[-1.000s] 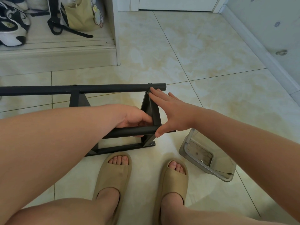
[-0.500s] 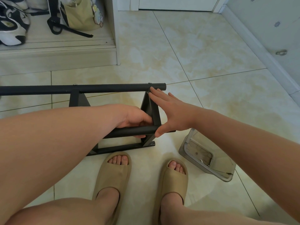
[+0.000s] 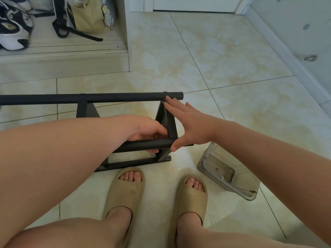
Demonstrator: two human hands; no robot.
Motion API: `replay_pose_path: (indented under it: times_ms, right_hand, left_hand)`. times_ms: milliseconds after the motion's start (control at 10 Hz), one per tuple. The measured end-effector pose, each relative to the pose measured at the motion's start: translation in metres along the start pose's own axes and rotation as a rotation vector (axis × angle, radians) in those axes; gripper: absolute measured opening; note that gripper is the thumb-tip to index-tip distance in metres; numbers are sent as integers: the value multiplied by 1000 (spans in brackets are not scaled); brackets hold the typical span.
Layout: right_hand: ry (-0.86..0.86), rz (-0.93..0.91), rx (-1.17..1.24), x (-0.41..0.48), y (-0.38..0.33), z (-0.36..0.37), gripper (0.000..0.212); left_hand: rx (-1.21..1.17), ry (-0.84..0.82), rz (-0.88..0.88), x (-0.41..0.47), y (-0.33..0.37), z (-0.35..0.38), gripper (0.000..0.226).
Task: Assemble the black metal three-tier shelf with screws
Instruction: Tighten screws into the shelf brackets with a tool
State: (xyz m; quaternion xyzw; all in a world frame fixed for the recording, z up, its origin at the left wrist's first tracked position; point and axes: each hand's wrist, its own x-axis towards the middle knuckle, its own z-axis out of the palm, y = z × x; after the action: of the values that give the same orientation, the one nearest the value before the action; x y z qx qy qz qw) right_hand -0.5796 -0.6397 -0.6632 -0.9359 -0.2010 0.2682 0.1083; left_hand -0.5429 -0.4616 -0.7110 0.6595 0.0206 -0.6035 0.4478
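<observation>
The black metal shelf frame (image 3: 125,96) lies on its side on the tiled floor, with a long upper tube running left out of view and a near tube (image 3: 143,144) in front of it. Small screw heads sit on top of the upper tube. My left hand (image 3: 148,129) grips the near tube close to its right end, fingers curled under it. My right hand (image 3: 186,122) is flat with straight fingers against the black end panel (image 3: 170,122), fingertips touching just under the upper tube and thumb at the near tube's tip.
A tilted clear plastic box (image 3: 231,176) with small metal parts lies on the floor to the right. My feet in beige slippers (image 3: 125,194) stand just in front of the frame. A low step with shoes (image 3: 12,27) and a bag (image 3: 87,15) is at back left.
</observation>
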Motion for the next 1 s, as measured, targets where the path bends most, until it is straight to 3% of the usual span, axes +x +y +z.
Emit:
replay_pose_path:
  times_ms: [1000]
  right_hand:
    - [-6,0,-2,-1,-1,-2,135]
  left_hand:
    - [-10,-44,29,2,-1,-3,18]
